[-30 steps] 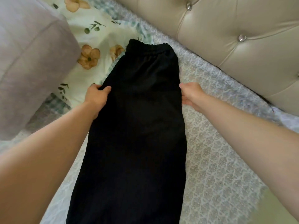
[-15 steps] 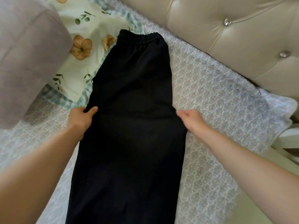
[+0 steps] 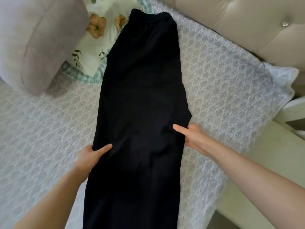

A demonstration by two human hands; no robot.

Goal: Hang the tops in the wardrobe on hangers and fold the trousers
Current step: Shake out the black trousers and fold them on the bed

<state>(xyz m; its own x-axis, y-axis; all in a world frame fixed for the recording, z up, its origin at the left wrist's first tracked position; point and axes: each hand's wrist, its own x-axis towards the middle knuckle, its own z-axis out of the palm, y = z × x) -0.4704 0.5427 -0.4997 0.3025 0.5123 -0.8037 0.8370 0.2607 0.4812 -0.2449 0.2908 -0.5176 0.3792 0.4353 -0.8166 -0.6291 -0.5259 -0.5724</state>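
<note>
Head view: the trousers (image 3: 142, 96) lie flat on the bedspread (image 3: 231, 96), long axis running straight away from the person, waistband (image 3: 151, 15) at the far edge and partly over a floral pillow (image 3: 97, 38), legs coming back past the near edge of view. The left hand (image 3: 92, 154) pinches the left edge, thumb on top. The right hand (image 3: 193, 138) grips the right edge likewise, slightly nearer the waistband. Any fold probably turns across this axis, between the hands.
</note>
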